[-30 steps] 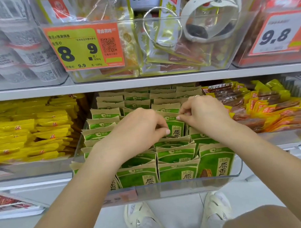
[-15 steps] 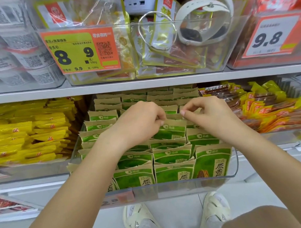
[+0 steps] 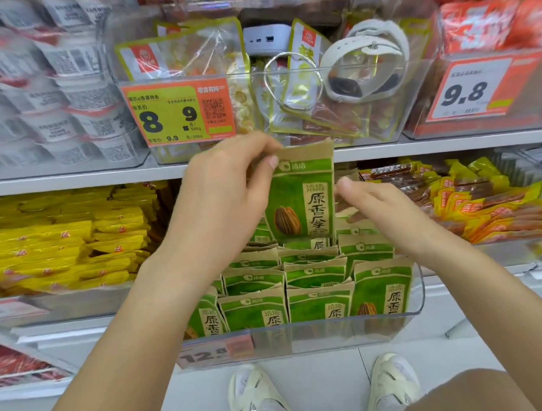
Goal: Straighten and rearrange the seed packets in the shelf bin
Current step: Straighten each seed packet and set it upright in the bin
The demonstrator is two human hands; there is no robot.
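Note:
A clear plastic shelf bin (image 3: 299, 339) holds several rows of green and tan seed packets (image 3: 316, 276) standing upright. My left hand (image 3: 229, 200) pinches the top left corner of one lifted seed packet (image 3: 303, 198), which hangs upright above the rows with its sunflower-seed picture facing me. My right hand (image 3: 377, 206) is just right of that packet, its fingers loosely bent; a fingertip is near the packet's right edge, and I cannot tell whether it touches. My hands and the lifted packet hide the back rows.
Yellow snack packets (image 3: 65, 243) fill the bin at left, and red and yellow ones (image 3: 491, 203) the bin at right. On the upper shelf, a clear bin (image 3: 414, 123) holds bagged snacks, a white watch (image 3: 366, 63) and a bangle (image 3: 293, 81). My feet stand below.
My left hand has pulled one packet up out of the middle rows and raised it above the bin. My right hand has let go of the packet tops. The view has tilted down.

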